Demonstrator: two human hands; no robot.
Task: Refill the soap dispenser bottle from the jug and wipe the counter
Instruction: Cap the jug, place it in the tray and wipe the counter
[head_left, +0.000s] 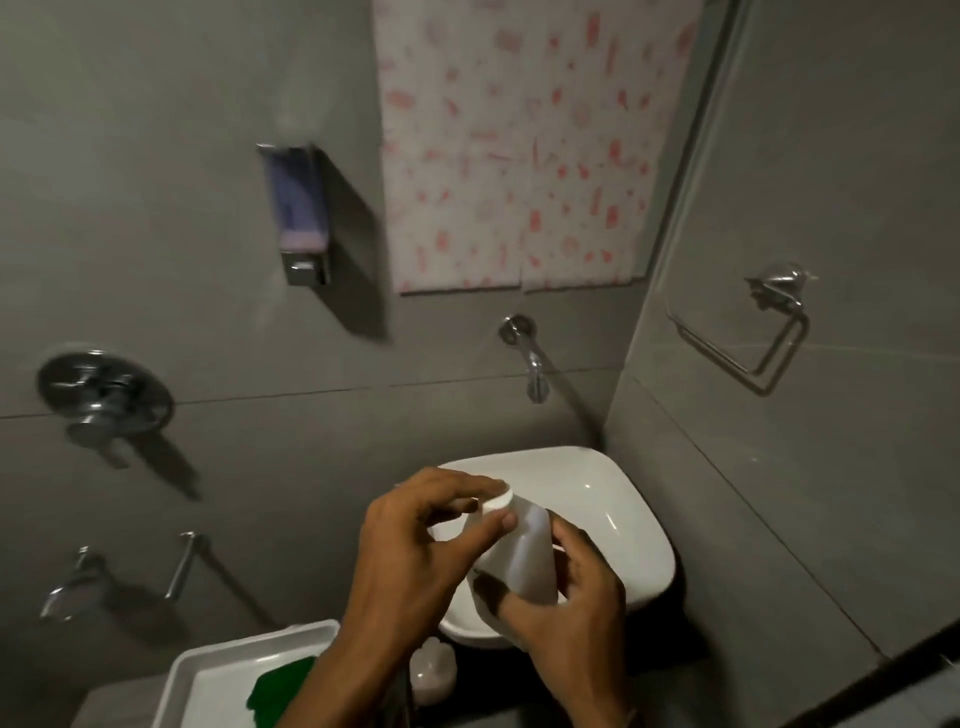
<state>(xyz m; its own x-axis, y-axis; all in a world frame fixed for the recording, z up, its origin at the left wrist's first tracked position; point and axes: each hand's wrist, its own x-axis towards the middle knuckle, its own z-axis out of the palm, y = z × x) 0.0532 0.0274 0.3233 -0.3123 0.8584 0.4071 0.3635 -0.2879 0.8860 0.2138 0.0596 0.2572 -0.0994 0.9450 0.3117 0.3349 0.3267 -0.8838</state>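
Right hand: your right hand is wrapped around the lower body of the white bottle, holding it tilted over the basin.
Left hand: your left hand pinches the white cap at the bottle's top between thumb and fingertips.
Step in hand: you look to be twisting the cap (whether on or off cannot be told from this view).
Other container: a small pale bottle stands on the dark surface just beside the basin, half hidden behind your left forearm.
Tray: a white tray with a green cloth lies at lower left, near that small bottle.
Risk, spill: the bottle is tilted, so soap may run out once the cap loosens.
Risk, grip: soapy fingers could let the bottle slip into the basin.
Risk, elbow: your left forearm passes close over the small bottle and could knock it over.
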